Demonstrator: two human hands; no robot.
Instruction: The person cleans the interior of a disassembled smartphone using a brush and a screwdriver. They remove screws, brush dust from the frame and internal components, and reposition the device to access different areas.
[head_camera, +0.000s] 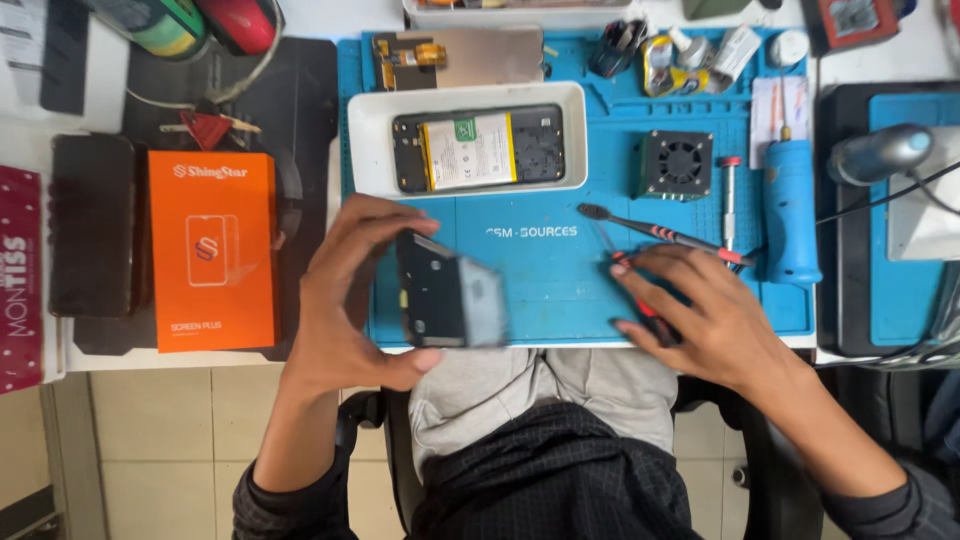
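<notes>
Left hand pinches a dark, blurred phone frame (thumb under, fingers over); right hand curls on red-handled tweezers on the blue mat.

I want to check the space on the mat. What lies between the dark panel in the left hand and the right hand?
In the head view, only bare blue mat lies between the dark panel in the left hand and the right hand.
</notes>
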